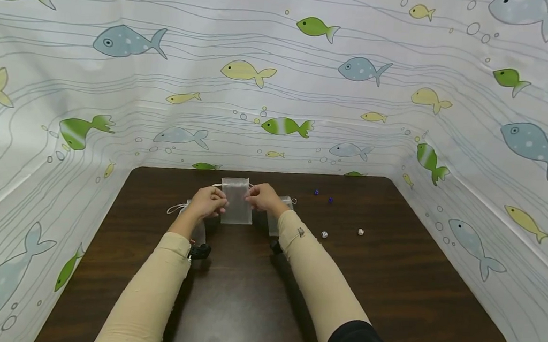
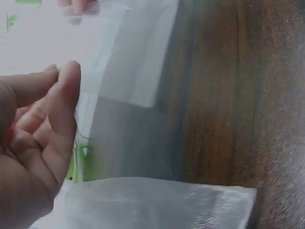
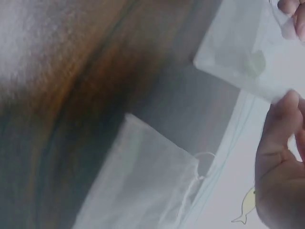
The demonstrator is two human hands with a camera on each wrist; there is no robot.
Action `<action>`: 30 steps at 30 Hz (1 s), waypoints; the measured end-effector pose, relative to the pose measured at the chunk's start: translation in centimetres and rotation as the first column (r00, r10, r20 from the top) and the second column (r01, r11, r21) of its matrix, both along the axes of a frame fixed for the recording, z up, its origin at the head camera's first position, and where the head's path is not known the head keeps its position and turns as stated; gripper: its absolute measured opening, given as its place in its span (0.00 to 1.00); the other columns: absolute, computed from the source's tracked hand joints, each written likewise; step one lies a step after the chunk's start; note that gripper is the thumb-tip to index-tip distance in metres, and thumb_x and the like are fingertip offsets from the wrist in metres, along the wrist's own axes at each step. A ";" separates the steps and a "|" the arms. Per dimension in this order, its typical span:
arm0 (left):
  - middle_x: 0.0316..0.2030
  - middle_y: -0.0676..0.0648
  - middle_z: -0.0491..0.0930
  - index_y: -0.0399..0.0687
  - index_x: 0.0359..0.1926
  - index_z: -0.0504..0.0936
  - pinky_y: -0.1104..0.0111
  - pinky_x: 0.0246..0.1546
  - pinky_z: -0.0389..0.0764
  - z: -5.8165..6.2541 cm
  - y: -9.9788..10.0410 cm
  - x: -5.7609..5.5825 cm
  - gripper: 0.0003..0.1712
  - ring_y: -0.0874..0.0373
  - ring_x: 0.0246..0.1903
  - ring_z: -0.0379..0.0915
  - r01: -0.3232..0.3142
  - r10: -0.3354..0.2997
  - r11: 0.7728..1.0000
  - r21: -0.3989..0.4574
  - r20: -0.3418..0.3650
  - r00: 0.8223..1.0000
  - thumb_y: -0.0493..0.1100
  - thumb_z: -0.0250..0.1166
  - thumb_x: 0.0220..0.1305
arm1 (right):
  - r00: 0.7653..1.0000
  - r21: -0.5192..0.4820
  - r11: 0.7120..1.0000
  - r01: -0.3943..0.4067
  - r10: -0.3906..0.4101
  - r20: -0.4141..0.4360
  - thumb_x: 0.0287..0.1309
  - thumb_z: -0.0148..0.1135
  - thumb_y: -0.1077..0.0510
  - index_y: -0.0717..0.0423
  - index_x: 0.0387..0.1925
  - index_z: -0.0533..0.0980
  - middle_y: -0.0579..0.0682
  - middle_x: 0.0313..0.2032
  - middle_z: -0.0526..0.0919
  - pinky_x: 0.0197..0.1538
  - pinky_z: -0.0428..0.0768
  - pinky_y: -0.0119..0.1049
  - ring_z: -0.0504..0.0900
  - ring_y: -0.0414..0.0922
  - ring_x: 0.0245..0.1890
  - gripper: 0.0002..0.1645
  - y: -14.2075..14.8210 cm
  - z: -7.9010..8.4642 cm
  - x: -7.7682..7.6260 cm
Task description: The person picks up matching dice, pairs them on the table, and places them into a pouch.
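Note:
A sheer white drawstring bag is held up between the two hands, near the far side of the table. My left hand pinches it at its left side, thumb and forefinger tips together. On the opposite side my right hand pinches its edge, with the bag's corner hanging free in the right wrist view. White cord shows at both sides of its upper part. A second sheer bag lies below the left hand, and a third sheer bag lies by the right wrist.
Two blue dice lie at the back right of the dark wooden table. Nearer, right of the right forearm, are two white dice. A fish-patterned curtain surrounds the table's back and sides.

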State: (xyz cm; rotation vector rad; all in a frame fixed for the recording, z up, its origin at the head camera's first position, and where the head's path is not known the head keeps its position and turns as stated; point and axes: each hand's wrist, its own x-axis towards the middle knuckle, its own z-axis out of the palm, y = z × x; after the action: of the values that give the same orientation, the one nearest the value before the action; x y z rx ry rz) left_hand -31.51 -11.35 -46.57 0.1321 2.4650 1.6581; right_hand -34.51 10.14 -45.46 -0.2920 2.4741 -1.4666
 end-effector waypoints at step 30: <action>0.42 0.38 0.80 0.35 0.48 0.74 0.55 0.40 0.77 -2.1 -0.3 1.1 0.17 0.46 0.39 0.78 -0.014 -0.039 0.939 -0.345 -0.147 0.988 0.44 0.67 0.71 | 0.992 0.182 0.977 -0.110 0.098 0.076 0.70 0.62 0.64 0.71 0.47 0.84 0.62 0.43 0.88 0.48 0.84 0.34 0.89 0.52 0.44 0.12 1.2 -1.5 1.1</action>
State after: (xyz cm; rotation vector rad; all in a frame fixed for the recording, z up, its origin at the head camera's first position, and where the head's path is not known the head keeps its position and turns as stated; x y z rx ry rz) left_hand -30.41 -11.66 -48.69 0.2347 2.8169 1.2230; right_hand -33.44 11.36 -47.01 -0.3252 2.4800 -1.1748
